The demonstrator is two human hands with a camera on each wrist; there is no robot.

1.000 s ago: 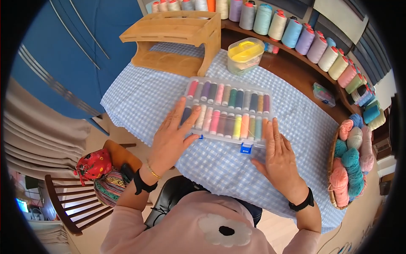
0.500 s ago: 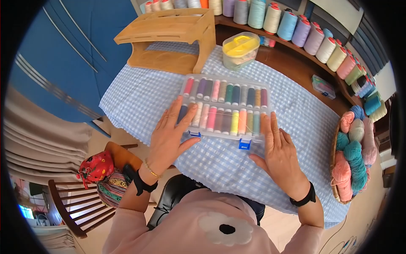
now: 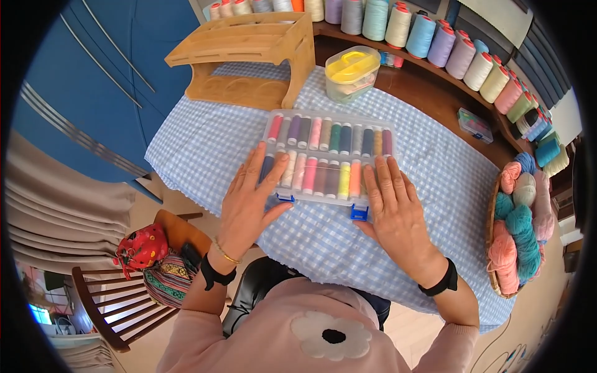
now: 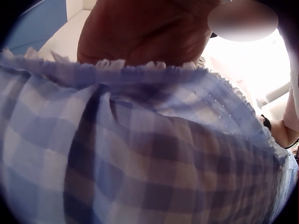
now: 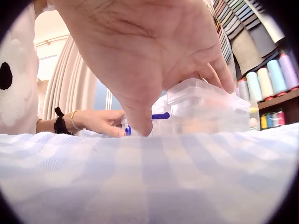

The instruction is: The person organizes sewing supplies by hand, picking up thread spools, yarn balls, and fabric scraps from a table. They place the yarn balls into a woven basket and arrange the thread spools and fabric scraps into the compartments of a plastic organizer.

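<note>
A clear plastic case [image 3: 329, 155] holding two rows of coloured thread spools lies flat on the checked cloth, its two blue latches on the near edge. The left hand [image 3: 244, 199] rests with spread, straight fingers on the case's left end, thumb beside the left latch. On the right part of the front row lie the extended fingers of the right hand [image 3: 401, 217], its thumb near the blue latch [image 3: 359, 212]. In the right wrist view the right hand [image 5: 140, 51] arches over the case's end [image 5: 205, 109], thumb down by the latch. The left wrist view shows mostly cloth [image 4: 140, 154].
Behind the case stand a wooden rack [image 3: 242, 46] and a yellow-lidded tub [image 3: 352, 74]. A basket of yarn [image 3: 515, 230] sits at the table's right edge. Thread cones [image 3: 398, 28] line the shelf behind. A chair with cloth bags [image 3: 143, 245] stands at left.
The right hand has moved left from the case's right edge onto the spools' right part. The left hand stays on the left end. The view has shifted slightly.
</note>
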